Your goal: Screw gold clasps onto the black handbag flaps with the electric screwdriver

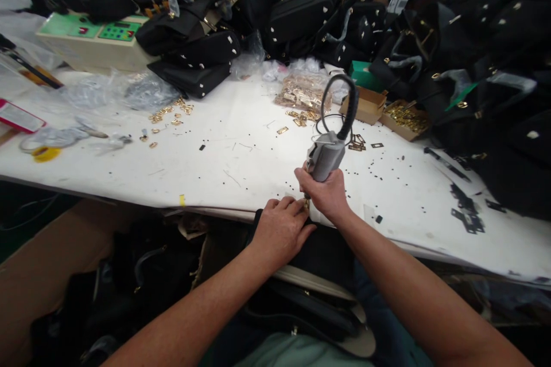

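Note:
My right hand (pixel 329 192) is wrapped round a grey electric screwdriver (pixel 328 156), held upright with a cord looping up from its top. The tool's tip points down at a small gold metal fitting (pixel 306 204) by the table's front edge. My left hand (pixel 279 232) lies over the edge of a black handbag (pixel 329 252), gripping it with the fingertips beside the fitting and the thumb towards me. The bag rests in front of my body against the table edge, its open beige-trimmed part hanging lower. Where the tip meets the fitting is too small to make out.
Black bags (pixel 301 11) are piled along the back and right of the white table (pixel 241 166). Gold fittings lie loose near a cardboard box (pixel 364 104) and a plastic bag of metal plates (pixel 301 90). A green-topped machine (pixel 97 40) stands back left. More black bags (pixel 129 281) lie below left.

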The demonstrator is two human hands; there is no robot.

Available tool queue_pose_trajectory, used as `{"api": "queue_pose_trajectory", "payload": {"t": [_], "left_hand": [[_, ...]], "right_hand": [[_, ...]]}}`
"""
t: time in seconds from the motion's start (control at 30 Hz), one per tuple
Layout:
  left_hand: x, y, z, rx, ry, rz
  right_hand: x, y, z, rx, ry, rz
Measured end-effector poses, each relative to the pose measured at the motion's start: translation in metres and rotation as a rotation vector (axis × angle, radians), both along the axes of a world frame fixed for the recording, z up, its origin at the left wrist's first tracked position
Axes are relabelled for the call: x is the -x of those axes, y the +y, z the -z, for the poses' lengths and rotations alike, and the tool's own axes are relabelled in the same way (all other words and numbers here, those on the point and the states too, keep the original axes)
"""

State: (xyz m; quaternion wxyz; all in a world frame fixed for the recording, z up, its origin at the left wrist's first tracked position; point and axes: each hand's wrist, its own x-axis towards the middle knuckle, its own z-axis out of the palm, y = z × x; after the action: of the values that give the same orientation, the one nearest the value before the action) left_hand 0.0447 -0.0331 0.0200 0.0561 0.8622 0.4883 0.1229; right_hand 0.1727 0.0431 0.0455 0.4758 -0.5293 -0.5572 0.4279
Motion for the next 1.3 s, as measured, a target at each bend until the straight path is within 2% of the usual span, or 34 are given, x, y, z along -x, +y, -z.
{"api": "queue_pose_trajectory", "payload": {"t": [0.23, 0.4, 0.53, 0.67, 0.73, 0.83, 1.07, 1.17, 1.3], "left_hand": [[0.0, 0.0, -0.002, 0.026, 0.002, -0.013], [0.0, 0.0, -0.004, 0.018, 0.004, -0.014], [0.001, -0.001, -0.004, -0.023, -0.016, -0.005], [0.004, 0.004, 0.005, -0.15, -0.021, 0.02], [0.005, 0.008, 0.01, -0.216, -0.015, 0.052], [0.007, 0.011, 0.016, -0.286, -0.007, 0.082], [0.009, 0.012, 0.018, -0.326, -0.016, 0.087], [0.008, 0.012, 0.017, -0.307, -0.015, 0.081], [0.008, 0.012, 0.017, -0.308, -0.031, 0.084]], "right_hand": [[0.001, 0.008, -0.001, -0.003, -0.061, -0.164], [0.002, 0.01, -0.002, 0.059, 0.012, -0.155], [0.001, 0.008, -0.01, 0.084, 0.156, -0.215], [-0.011, 0.012, -0.025, 0.082, 0.327, -0.236], [-0.027, 0.018, -0.03, 0.028, 0.359, -0.157], [-0.069, 0.033, -0.03, -0.084, 0.369, 0.026], [-0.197, 0.094, -0.013, -0.24, 0.284, 0.618], [-0.229, 0.117, -0.004, -0.284, 0.303, 0.73], [-0.245, 0.137, 0.008, -0.252, 0.292, 0.797]]}}
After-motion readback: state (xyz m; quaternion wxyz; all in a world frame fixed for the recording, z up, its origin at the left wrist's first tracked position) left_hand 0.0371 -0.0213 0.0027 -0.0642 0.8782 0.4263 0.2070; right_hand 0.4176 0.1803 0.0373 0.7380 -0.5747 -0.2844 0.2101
